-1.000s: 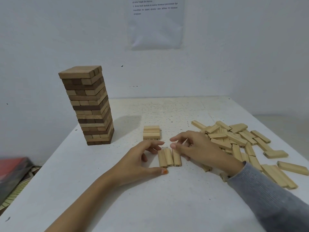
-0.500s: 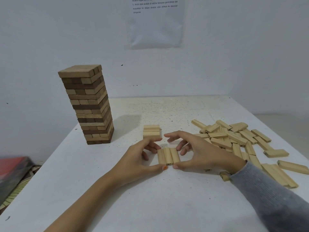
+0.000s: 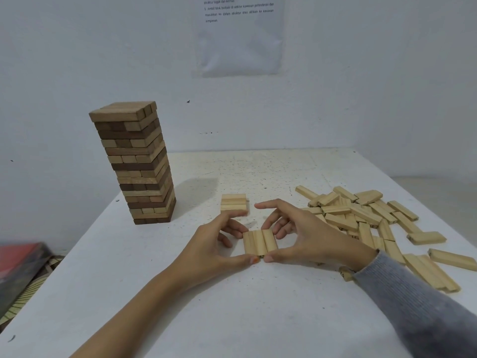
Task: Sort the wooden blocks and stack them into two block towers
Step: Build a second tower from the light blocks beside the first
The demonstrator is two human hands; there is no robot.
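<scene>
Grey sleeve point(image 3: 426, 306) covers the right forearm at the near edge of the white table point(image 3: 154, 293); the left arm is bare. Just beyond, the left hand point(image 3: 214, 244) and right hand point(image 3: 304, 236) together pinch a row of three pale blocks point(image 3: 260, 242) lying flat, side by side. The thumbs meet at its near ends and curled fingers hook its far corners. Behind the row, near but apart, sits a short stack point(image 3: 234, 204) of the same pale wood. To the right sprawls a loose pile point(image 3: 361, 215) of pale blocks. Farther left, a tall tower point(image 3: 136, 164) of mixed dark and light layers stands upright. A printed sheet point(image 3: 238, 34) hangs on the wall behind.
</scene>
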